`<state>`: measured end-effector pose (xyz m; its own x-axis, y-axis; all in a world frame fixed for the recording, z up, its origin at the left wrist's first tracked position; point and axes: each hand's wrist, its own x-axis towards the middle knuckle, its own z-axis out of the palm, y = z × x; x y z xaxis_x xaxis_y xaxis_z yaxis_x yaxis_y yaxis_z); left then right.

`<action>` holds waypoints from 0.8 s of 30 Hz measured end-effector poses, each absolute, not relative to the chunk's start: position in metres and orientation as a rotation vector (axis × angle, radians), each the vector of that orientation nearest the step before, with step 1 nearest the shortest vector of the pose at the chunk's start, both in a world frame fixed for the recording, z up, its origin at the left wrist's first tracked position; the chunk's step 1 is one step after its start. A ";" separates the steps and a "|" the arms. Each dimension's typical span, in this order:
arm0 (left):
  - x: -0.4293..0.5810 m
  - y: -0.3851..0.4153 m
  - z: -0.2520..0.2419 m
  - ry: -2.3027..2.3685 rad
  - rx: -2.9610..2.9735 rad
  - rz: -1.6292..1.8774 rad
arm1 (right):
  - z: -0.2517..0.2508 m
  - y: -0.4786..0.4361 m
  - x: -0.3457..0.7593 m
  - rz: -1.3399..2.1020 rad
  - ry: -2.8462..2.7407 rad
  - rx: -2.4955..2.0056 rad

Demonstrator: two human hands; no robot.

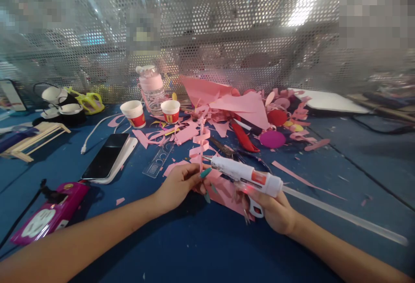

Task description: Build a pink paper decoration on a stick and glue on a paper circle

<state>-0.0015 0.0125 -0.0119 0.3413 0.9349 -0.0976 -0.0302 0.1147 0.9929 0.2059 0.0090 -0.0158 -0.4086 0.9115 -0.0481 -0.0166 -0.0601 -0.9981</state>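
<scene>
My left hand (181,184) pinches the lower end of a pink paper strip (201,144), which rises upright with curled loops along it. In my right hand (275,209) is a white hot glue gun (240,169), its metal nozzle at or very near the strip, just above my left fingertips; whether they touch I cannot tell. A long translucent glue stick (350,216) sticks out of the gun's back. Beneath both hands lies a pink paper sheet (223,194), partly covered by them. My right fingers wrap the handle and are partly hidden.
Pink paper scraps (240,105) pile up at the back, with red-handled scissors (244,136) and pliers (223,146) in front. Paper cups (133,114) and a bottle (151,88) stand back left. A phone (105,157) and a magenta power strip (52,213) lie left. Perforated metal (207,36) walls the back.
</scene>
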 end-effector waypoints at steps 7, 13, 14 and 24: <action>-0.001 0.013 -0.010 0.974 1.235 0.901 | -0.011 0.008 0.204 1.568 -1.419 -1.023; -0.001 0.012 -0.009 0.958 1.213 0.907 | -0.015 0.008 0.207 1.579 -1.425 -1.021; -0.001 0.012 -0.009 0.956 1.215 0.907 | -0.016 0.009 0.208 1.577 -1.434 -1.007; -0.001 0.012 -0.009 0.989 1.210 0.897 | -0.017 0.008 0.207 1.558 -1.394 -1.087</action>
<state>-0.0008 0.0122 -0.0094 0.3251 0.9376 -0.1236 -0.0310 0.1412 0.9895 0.2074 0.0078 -0.0174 -0.3435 0.9336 -0.1022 -0.0017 -0.1095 -0.9940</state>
